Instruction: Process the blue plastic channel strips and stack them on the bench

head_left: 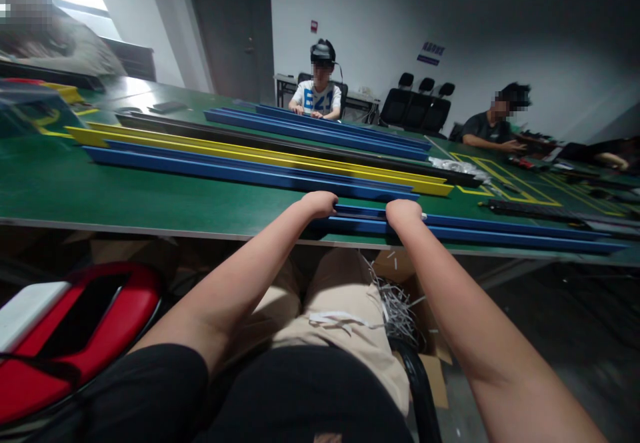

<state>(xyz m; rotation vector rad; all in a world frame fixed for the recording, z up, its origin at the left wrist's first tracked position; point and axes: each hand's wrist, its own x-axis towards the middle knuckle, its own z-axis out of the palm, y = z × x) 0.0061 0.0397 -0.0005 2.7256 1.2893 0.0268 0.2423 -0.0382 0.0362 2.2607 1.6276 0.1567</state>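
Observation:
A long blue channel rail lies along the table's near edge, stretching off to the right. My left hand is closed at the rail's left end, its fingertips mostly hidden. Further right, my right hand is curled over the same rail, fingers turned away from view. A small white bit shows beside that hand; its kind cannot be made out. Just beyond my hands lie another blue rail, a yellow rail and a black rail, roughly parallel.
More blue rails lie farther back on the green table. Co-workers sit around it, one straight across. A red chair stands at my left. Below the table, a cardboard box holds tangled pale strips.

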